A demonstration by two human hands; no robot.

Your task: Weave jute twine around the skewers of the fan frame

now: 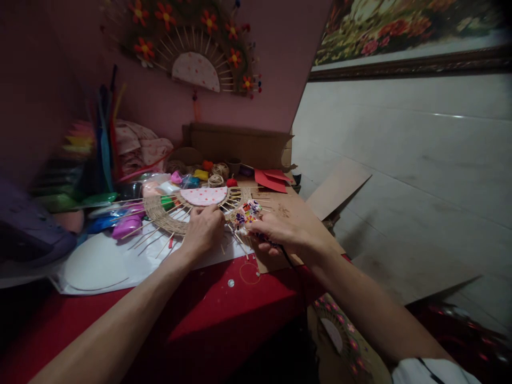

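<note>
A half-round piece of sticks woven with brown twine (162,217) lies on the table, with a dotted pink half-circle (205,196) at its centre. My left hand (204,229) rests on its near side, fingers bent and pressed together; what they hold, if anything, is hidden. Beside it, my right hand (276,233) is wrapped round a colourful patterned tool (248,213), from which a black cord runs down over the table edge. The tool's tip points toward the sticks near my left fingers.
Coloured clay packets (128,226) and a white disc (96,261) lie at the left. Twine balls (220,170) and red sheets (272,180) are behind. Cardboard (308,221) covers the right side. A flowered fan decoration (196,69) hangs on the wall.
</note>
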